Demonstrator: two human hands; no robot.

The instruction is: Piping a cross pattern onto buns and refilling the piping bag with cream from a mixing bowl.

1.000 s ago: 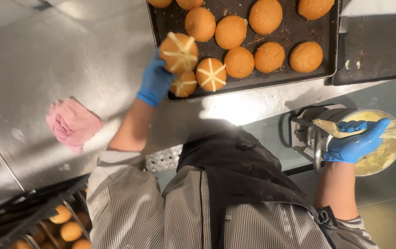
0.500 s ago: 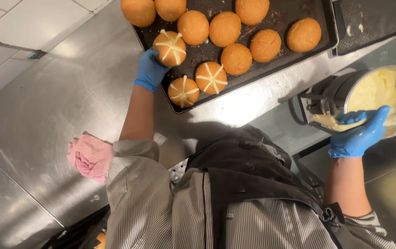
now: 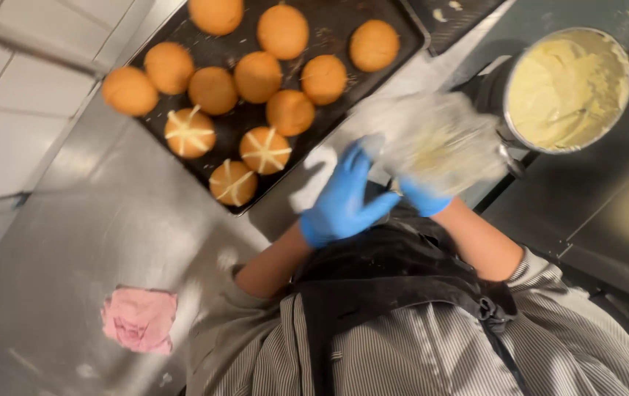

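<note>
Blue-gloved hands [image 3: 344, 198]; golden-brown buns [image 3: 258, 75], three white-crossed; pale yellow cream [image 3: 567, 88]; pink cloth [image 3: 138, 320].
</note>
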